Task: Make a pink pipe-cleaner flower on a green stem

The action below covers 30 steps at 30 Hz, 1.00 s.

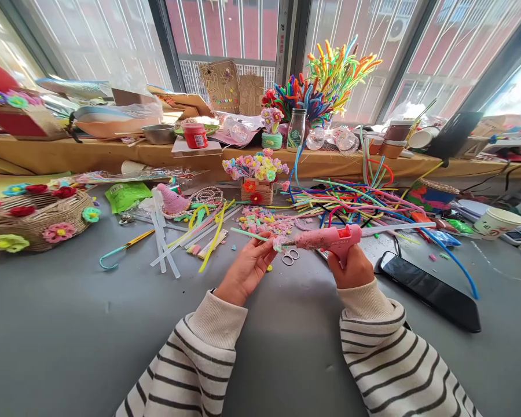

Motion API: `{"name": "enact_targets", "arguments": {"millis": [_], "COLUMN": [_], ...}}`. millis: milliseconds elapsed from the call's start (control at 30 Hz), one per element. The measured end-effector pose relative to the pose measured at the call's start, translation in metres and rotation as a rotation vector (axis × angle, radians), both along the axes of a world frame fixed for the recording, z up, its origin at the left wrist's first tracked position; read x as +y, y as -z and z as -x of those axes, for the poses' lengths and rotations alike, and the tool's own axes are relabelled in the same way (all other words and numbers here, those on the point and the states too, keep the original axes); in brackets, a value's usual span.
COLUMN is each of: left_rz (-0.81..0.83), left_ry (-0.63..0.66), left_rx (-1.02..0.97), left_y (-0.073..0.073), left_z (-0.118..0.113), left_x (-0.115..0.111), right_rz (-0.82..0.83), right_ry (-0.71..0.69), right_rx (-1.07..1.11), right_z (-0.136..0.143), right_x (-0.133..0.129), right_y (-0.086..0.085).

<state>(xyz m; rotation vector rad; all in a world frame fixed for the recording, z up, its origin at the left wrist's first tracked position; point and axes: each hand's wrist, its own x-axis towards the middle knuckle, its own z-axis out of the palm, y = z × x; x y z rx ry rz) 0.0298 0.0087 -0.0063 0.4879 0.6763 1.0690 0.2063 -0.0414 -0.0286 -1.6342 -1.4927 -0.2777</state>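
Pale flower-like piece: held above the counter, approx. mid-view, btwn the left fingertips and the glue gun. Green stem extends leftward from the same pinch; whether joined to the piece, can't tell. Nozzle at or just beside the piece; contact unclear. Step in hand, as judged: applying glue. Next move prob. calls for a steady nozzle, a measured trigger squeeze & fingertips kept clear of the tip.

Left hand: thumb & fingers pinching the piece w/ its stem, wrist angled inward, forearm rising from lower left. Right hand: wrapped round the gun's handle, barrel pointing left, approx. level; trigger finger's pressure can't be told. Clear glue stick projects from the gun's rear.

Surroundings: scissors just beyond the nozzle; phone near the right wrist; pipe cleaners heaped behind the gun; woven basket at far left.
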Motion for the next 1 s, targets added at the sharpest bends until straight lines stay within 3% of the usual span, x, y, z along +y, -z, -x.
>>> {"name": "enact_targets", "arguments": {"millis": [333, 767, 1000], "left_rz": [-0.029, -0.137, -0.140], "left_ry": [-0.003, -0.183, -0.098], "left_rx": [0.015, 0.134, 0.008], "left_y": [0.001, 0.000, -0.005], "left_z": [0.000, -0.001, 0.004], "left_x": [0.000, 0.000, -0.002], "right_rz": [0.025, 0.047, 0.063], "right_ry": [0.010, 0.008, 0.136], "right_rx": [0.016, 0.003, -0.021], "right_z": [0.000, 0.002, -0.011], "right_x": [0.001, 0.003, 0.010], "right_y": [0.000, 0.000, 0.003]}}
